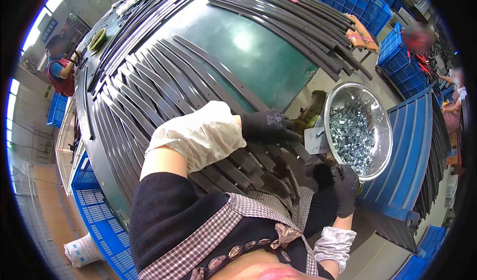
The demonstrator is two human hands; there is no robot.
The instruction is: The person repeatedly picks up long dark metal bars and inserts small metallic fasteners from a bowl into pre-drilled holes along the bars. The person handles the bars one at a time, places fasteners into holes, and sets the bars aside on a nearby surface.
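Observation:
My left hand (271,125), in a black glove below a white sleeve cover, lies over the near ends of several long dark metal strips (164,81). Its fingers stretch to the right, close to one strip end (299,151); what lies under the palm is hidden. My right hand (345,188), also black-gloved, is closed at the near rim of a round metal bowl (389,141). Whatever its bent fingers hold cannot be made out. Many small shiny metal pieces (354,133) fill the bowl. A white card (315,140) with handwriting stands at the bowl's left side.
The strips lie fanned on a green table (248,46), with more bundled strips (298,24) along its far side. Blue crates (99,210) stand at left and far right. A blue ribbed panel (402,141) is beside the bowl. Another person (61,71) works at far left.

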